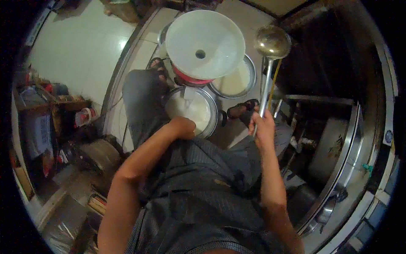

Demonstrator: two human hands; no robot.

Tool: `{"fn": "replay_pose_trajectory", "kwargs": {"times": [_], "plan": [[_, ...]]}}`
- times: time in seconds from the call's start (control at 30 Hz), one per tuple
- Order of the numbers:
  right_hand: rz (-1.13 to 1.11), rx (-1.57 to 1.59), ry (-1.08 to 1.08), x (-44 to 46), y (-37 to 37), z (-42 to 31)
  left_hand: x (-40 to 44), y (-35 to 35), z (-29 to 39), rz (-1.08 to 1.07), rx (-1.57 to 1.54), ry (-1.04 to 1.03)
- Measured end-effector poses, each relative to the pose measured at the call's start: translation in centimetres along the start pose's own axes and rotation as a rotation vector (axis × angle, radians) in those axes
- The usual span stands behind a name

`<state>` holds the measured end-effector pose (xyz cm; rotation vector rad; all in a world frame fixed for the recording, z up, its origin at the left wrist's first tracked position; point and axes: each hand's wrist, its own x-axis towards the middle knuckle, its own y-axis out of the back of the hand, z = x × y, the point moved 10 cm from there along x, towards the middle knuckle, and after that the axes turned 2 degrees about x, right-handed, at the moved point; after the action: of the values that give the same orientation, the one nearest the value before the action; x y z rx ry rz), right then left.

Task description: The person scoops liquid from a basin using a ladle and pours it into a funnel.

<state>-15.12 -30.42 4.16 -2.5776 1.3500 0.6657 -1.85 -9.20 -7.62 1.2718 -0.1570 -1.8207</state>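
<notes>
My right hand (264, 127) is closed around the handle of a metal ladle (266, 84), its round bowl raised at the upper right. My left hand (182, 128) is curled over the near left side of a metal pot (215, 108). Its fingers are turned away, so what they hold, if anything, is hidden. Whitish liquid (201, 113) fills much of the pot. Beyond it stands a machine with a red body (192, 79), topped by a wide white bowl (211, 31) with a dark hole in its middle. A pale spout (188, 94) reaches over the pot.
A second metal pot (253, 80) with whitish contents stands right of the machine. My sandalled feet flank the pots. A metal-framed rack (355, 127) lies to the right, cluttered shelves (55, 101) to the left, and a pale smooth surface (84, 46) at upper left.
</notes>
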Motion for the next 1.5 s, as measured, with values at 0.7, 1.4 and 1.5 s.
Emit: {"fn": "replay_pose_trajectory", "kwargs": {"times": [0.7, 1.4, 1.5], "plan": [[-0.165, -0.42, -0.735, 20.9, 4.6, 38.5, 1.2, -0.8, -0.7, -0.048, 0.075, -0.004], [-0.104, 0.616, -0.479, 7.0, -1.3, 14.7, 1.2, -0.8, -0.7, -0.017, 0.033, -0.059], [-0.103, 0.511, -0.441, 5.8, 0.6, 11.1, 1.1, -0.4, -0.5, 0.045, 0.007, -0.061]]}}
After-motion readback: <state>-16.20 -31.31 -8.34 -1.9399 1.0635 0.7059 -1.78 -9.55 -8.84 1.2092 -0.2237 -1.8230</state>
